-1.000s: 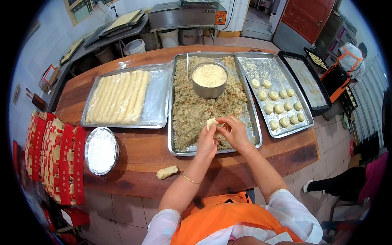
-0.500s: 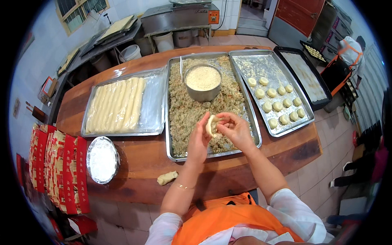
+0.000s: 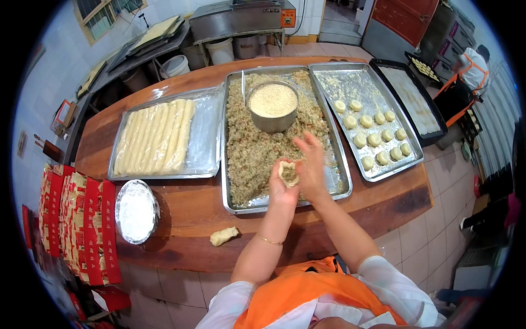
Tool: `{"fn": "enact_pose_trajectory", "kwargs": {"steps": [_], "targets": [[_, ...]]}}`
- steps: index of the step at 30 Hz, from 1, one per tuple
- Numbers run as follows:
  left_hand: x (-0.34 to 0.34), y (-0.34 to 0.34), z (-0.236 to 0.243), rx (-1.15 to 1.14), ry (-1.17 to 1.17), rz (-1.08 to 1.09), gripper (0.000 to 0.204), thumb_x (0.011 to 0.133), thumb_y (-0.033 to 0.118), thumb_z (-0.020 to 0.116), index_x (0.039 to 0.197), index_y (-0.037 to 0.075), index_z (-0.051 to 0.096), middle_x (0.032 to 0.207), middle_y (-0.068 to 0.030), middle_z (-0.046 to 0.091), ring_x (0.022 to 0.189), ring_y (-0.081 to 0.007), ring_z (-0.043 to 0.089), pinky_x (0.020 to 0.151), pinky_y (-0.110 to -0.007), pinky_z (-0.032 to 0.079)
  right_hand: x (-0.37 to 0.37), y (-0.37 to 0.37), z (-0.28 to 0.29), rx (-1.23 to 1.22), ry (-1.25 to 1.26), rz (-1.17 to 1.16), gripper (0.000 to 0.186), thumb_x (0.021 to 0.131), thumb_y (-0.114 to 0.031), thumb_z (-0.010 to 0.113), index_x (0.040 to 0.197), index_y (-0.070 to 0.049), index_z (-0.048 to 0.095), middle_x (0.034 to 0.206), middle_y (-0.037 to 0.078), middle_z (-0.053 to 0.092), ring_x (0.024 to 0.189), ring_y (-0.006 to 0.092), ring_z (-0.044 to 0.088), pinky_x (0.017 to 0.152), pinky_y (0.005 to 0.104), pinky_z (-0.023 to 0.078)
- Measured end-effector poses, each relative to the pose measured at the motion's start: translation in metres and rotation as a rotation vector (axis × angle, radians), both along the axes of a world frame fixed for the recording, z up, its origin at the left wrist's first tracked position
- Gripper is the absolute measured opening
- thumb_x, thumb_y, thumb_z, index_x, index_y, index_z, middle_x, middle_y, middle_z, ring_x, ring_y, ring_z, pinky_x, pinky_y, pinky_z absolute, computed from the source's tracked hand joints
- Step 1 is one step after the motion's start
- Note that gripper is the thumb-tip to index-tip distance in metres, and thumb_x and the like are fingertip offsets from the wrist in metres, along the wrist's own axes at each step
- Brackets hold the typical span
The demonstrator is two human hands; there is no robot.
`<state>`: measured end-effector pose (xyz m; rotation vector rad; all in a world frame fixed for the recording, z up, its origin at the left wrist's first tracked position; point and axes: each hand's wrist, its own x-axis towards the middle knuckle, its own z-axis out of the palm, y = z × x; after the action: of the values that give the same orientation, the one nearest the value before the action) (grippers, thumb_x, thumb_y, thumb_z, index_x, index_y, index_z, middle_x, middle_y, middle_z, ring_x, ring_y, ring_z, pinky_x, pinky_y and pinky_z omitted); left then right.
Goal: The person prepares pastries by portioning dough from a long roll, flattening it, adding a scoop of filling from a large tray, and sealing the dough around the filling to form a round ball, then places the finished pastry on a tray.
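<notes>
My left hand (image 3: 281, 193) is closed round a cup of pale dough (image 3: 289, 173), with brownish crumbly filling showing in its hollow. Right beside the dough, my right hand (image 3: 312, 167) is somewhat blurred, its fingers stretched out and nothing seen in them. Both hands are over the near part of a large metal tray (image 3: 225, 189) spread with crumbly filling (image 3: 249, 145). In that tray stands a round metal pot (image 3: 273, 123) of pale grains, with a white upright handle beside it. A loose lump of dough (image 3: 224, 236) lies on the table, near my left forearm.
To the left, a tray (image 3: 207, 156) carries long dough rolls under plastic; a bowl of white powder (image 3: 136, 212) stands nearer. A tray (image 3: 383, 174) of several round dough pieces and a dark baking tray (image 3: 408, 101) lie right. A person (image 3: 466, 82) in an orange apron is far right.
My right hand has come away from the dough's edge, its fingers stretching up. My left hand has moved slightly right and lower, turning the dough so its filled hollow faces up.
</notes>
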<state>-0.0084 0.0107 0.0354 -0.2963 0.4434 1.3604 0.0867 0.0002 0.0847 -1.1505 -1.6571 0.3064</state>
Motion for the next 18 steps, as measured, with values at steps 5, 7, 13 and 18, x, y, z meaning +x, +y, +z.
{"fn": "enact_pose_trajectory", "kwargs": {"steps": [5, 7, 13, 18], "targets": [[-0.012, -0.006, -0.002, 0.141, -0.105, -0.019, 0.028, 0.102, 0.032, 0.054, 0.089, 0.008, 0.058, 0.085, -0.0061, 0.062, 0.077, -0.0203, 0.061, 0.075, -0.035, 0.053, 0.025, 0.005, -0.012, 0.151, -0.354, -0.135, 0.040, 0.098, -0.033, 0.051, 0.129, -0.011, 0.065, 0.154, 0.019, 0.039, 0.144, 0.0413, 0.031, 0.117, 0.0550, 0.023], [-0.005, 0.002, 0.007, -0.035, -0.043, 0.016, 0.031, 0.103, 0.034, 0.053, 0.085, 0.008, 0.055, 0.081, -0.0061, 0.059, 0.072, -0.0188, 0.059, 0.068, -0.034, 0.053, 0.024, 0.008, -0.024, 0.107, -0.491, -0.006, 0.040, 0.098, -0.033, 0.051, 0.130, -0.013, 0.065, 0.155, 0.021, 0.037, 0.145, 0.0401, 0.030, 0.118, 0.0544, 0.021], [-0.012, -0.007, -0.005, -0.075, -0.034, -0.068, 0.029, 0.100, 0.036, 0.057, 0.088, 0.009, 0.056, 0.081, -0.0047, 0.059, 0.071, -0.0192, 0.057, 0.062, -0.032, 0.052, 0.021, 0.001, 0.004, -0.159, -0.190, 0.259, 0.050, 0.091, -0.019, 0.063, 0.140, -0.009, 0.056, 0.160, 0.021, 0.027, 0.148, 0.0396, 0.027, 0.118, 0.0472, 0.027], [0.001, -0.003, -0.003, 0.037, -0.027, -0.054, 0.020, 0.102, 0.031, 0.055, 0.104, 0.012, 0.060, 0.091, -0.0023, 0.060, 0.086, -0.0187, 0.061, 0.081, -0.037, 0.056, 0.016, -0.003, -0.007, -0.401, 0.070, 0.530, 0.054, 0.091, -0.015, 0.062, 0.143, -0.008, 0.050, 0.157, 0.019, 0.034, 0.145, 0.0341, 0.034, 0.115, 0.0404, 0.033]]}}
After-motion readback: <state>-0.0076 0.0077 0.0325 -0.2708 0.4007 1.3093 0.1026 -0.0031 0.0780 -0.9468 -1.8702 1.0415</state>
